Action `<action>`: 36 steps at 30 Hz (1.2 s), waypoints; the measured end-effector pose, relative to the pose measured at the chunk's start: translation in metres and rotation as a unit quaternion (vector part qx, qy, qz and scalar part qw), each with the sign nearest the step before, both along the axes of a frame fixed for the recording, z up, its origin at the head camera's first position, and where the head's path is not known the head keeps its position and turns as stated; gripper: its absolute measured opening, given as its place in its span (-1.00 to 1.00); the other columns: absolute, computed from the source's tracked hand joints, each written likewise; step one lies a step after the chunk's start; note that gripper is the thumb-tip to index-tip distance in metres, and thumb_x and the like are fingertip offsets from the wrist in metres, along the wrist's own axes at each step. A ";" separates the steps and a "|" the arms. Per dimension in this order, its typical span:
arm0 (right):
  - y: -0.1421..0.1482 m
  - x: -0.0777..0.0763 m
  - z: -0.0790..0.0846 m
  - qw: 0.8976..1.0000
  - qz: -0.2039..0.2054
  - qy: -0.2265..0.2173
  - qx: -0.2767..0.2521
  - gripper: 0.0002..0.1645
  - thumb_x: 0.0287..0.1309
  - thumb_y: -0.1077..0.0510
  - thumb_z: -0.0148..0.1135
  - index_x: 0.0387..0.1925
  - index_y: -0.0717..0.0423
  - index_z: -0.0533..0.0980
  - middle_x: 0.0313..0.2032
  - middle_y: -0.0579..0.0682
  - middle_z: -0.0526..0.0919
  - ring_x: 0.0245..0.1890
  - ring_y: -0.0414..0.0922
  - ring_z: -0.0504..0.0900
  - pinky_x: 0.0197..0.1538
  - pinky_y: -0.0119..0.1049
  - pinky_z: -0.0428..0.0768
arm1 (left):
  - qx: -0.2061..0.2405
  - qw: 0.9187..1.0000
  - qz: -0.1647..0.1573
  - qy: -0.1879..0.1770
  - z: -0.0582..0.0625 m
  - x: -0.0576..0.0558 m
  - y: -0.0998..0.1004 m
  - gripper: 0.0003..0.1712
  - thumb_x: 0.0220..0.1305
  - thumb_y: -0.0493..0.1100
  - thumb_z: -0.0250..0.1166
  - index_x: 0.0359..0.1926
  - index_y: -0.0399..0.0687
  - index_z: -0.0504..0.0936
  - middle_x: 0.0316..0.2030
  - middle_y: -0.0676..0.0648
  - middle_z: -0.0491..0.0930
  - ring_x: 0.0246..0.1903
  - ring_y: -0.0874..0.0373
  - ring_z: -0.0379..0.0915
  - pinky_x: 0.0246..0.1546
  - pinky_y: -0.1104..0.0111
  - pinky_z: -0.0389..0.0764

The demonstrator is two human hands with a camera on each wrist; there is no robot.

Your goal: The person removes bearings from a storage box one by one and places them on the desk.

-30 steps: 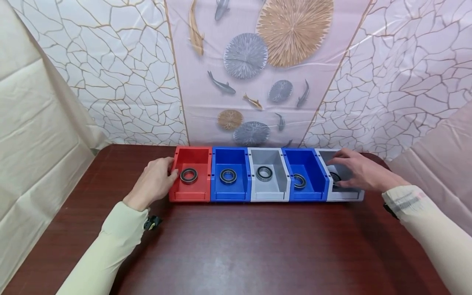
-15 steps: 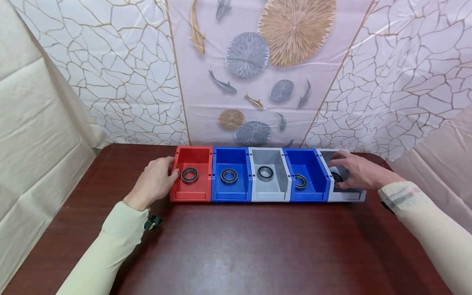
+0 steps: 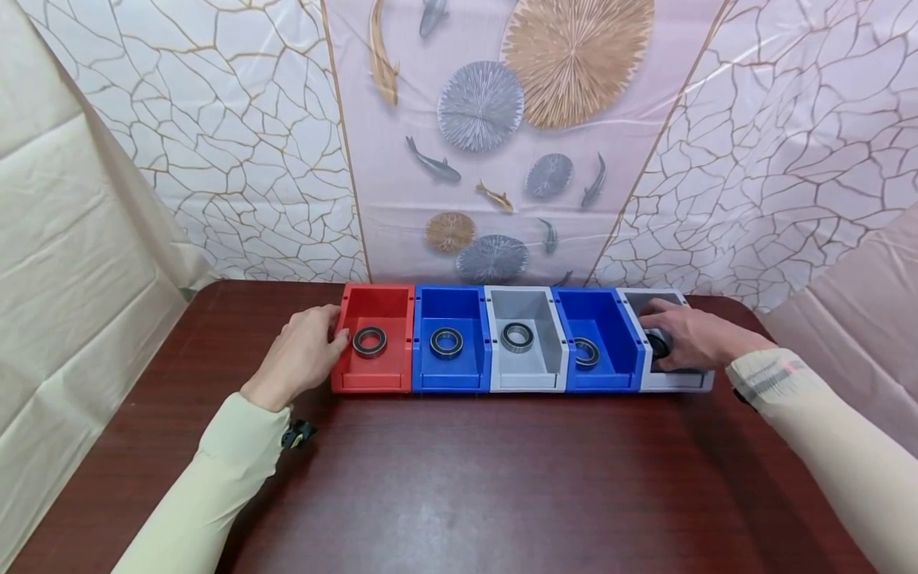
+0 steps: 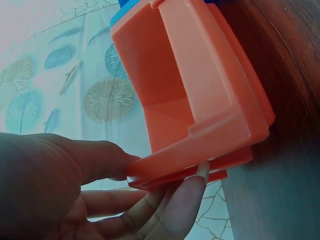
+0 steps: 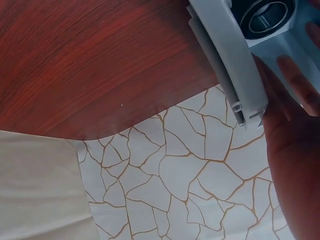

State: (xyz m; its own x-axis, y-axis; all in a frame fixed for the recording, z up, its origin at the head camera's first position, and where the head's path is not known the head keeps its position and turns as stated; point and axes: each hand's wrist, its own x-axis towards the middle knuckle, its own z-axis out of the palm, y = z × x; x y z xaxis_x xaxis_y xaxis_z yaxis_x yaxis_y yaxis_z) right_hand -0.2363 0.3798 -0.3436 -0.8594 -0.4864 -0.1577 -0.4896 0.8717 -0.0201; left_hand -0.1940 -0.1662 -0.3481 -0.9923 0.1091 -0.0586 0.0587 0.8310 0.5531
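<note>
At the left end of a row of bins, my left hand point(image 3: 300, 347) grips the side wall of the red bin point(image 4: 220, 107), thumb at the rim and fingers against the outside. My right hand point(image 3: 692, 333) reaches into the light grey bin point(image 3: 676, 383) at the right end. Its curled fingers hold a black-and-steel ball bearing point(image 3: 657, 343), which looks tilted; some fingertips are hidden behind it. In the right wrist view the bearing point(image 5: 265, 19) shows over a white patch on the bin floor, with fingers point(image 5: 298, 80) beside it.
Between the end bins stand a blue bin point(image 3: 450, 383), a grey bin point(image 3: 527, 383) and another blue bin point(image 3: 604, 381). Each holds one bearing, and another bearing point(image 3: 370, 342) lies in the red bin. A patterned curtain point(image 3: 287, 159) hangs behind the dark wooden table point(image 3: 459, 478).
My right hand has moved slightly left and deeper into the grey end bin, its fingers closing round the bearing, which has tilted. The left hand stays on the red bin.
</note>
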 end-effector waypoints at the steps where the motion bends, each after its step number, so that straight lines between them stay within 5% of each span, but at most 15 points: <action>1: 0.000 -0.001 -0.001 1.000 0.004 0.000 0.001 -0.23 -0.22 0.13 0.65 0.15 0.14 0.62 0.11 0.23 0.54 0.01 0.15 0.61 0.02 0.19 0.64 | 0.000 1.000 0.000 0.002 0.000 0.000 0.000 -0.50 0.44 -0.18 0.22 0.30 -0.30 0.43 -0.17 -0.25 0.64 -0.43 0.07 0.59 -0.41 0.31 0.72; 15: -0.005 -0.004 -0.007 1.000 0.001 -0.016 0.004 -0.28 -0.21 0.23 0.60 0.12 0.18 0.63 0.16 0.30 0.54 0.08 0.20 0.59 0.11 0.26 0.58 | -0.005 1.000 0.002 0.007 -0.002 -0.001 -0.001 -0.52 0.44 -0.19 0.20 0.29 -0.30 0.43 -0.10 -0.27 0.63 -0.39 0.05 0.62 -0.32 0.25 0.76; 23: -0.004 -0.006 -0.011 1.000 0.010 -0.015 0.015 -0.40 -0.18 0.26 0.60 0.02 0.19 0.64 -0.05 0.15 0.63 -0.08 0.04 0.62 0.06 0.19 0.63 | -0.004 1.000 -0.001 0.004 -0.004 -0.001 0.002 -0.48 0.46 -0.19 0.18 0.35 -0.29 0.41 -0.04 -0.29 0.65 -0.34 0.05 0.64 -0.25 0.20 0.78; 36: -0.005 -0.006 -0.013 1.000 0.010 -0.007 0.028 -0.41 -0.14 0.31 0.59 0.02 0.24 0.62 -0.08 0.17 0.66 -0.10 0.06 0.66 0.05 0.21 0.64 | -0.009 1.000 -0.004 -0.017 -0.001 -0.001 0.002 -0.46 0.49 -0.18 0.14 0.41 -0.26 0.38 -0.18 -0.26 0.64 -0.53 0.11 0.54 -0.49 0.39 0.63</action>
State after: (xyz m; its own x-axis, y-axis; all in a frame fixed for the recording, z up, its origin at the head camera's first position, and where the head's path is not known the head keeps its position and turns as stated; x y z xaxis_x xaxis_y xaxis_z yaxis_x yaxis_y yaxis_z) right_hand -0.2418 0.3747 -0.3568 -0.8470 -0.4937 -0.1971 -0.5073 0.8615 0.0222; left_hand -0.1945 -0.1643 -0.3495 -0.9889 0.1157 -0.0935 0.0473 0.8406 0.5395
